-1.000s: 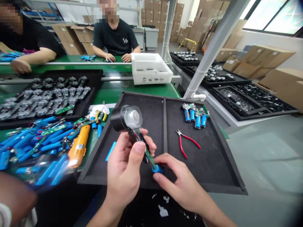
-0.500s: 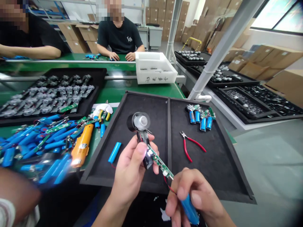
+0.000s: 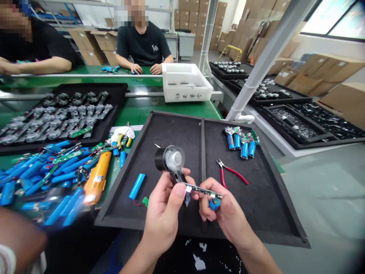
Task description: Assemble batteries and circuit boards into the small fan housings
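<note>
My left hand (image 3: 167, 205) is closed around a small black device with a round clear-fronted head (image 3: 173, 158), like a handheld fan body. A narrow circuit board (image 3: 203, 190) reaches from it toward my right hand (image 3: 221, 205). The fingers of my right hand are wrapped round a blue battery cell (image 3: 214, 204), its end showing beneath the board. Both hands are above a black divided tray (image 3: 176, 127). In its left part lies another blue battery (image 3: 137, 186) with a red wire and a green board piece. Red-handled cutters (image 3: 232, 172) rest in the right part.
Several blue batteries with boards (image 3: 241, 141) sit at the tray's far right. Left of it are a battery pile (image 3: 37, 167), an orange electric screwdriver (image 3: 98, 177) and a tray of fan bodies (image 3: 121, 91). A white bin (image 3: 188, 93) stands behind. Two people sit across the bench.
My right hand has moved up and left, bringing the battery close to my left hand. The circuit board has turned edge-on and nearly level. The device's head has tipped and shifted slightly right.
</note>
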{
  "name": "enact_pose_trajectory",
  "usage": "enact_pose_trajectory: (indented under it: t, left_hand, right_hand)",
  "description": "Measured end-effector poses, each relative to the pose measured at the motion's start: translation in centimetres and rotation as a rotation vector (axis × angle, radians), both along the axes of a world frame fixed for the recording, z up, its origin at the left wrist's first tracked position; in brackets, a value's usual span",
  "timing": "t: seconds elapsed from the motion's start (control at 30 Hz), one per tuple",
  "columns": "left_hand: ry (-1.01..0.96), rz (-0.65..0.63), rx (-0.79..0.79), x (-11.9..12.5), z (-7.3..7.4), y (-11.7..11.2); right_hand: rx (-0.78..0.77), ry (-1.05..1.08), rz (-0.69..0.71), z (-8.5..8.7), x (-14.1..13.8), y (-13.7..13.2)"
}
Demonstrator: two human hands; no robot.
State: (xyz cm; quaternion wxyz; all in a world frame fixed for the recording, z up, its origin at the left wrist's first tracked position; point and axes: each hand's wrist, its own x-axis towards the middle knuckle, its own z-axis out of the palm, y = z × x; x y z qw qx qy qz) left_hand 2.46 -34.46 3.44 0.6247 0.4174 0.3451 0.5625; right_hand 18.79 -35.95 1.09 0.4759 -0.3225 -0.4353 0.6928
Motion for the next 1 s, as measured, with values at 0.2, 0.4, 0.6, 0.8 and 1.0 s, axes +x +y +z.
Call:
enact_pose_trajectory:
  t: [0.2,0.4,0.6,0.8,1.0]
  left_hand:
    - [0.021,0.08,-0.007,1.0,-0.9,-0.4]
    - [0.263,-0.076,0.042,0.3,-1.2,-0.2]
    - [0.383,-0.255,0.092,-0.1,-0.5,0.2]
    - [0.416,-0.314,0.114,0.1,0.0,0.7]
    - [0.69,-0.168,0.119,-1.7,-1.4,0.3]
  right_hand:
    - [-0.064,-0.004,-0.029,0.9,-0.6,0.5]
    - [-0.014,-0.033,0.049,1.7,-0.6,0.9]
    - [-0.128,-0.106,0.124,1.2,0.7,0.6]
    - [-0.167,-0.134,0.167,0.6,1.5,-0.2]
    - [0.003,-0.656,-0.154,1.5,5.9,-0.5]
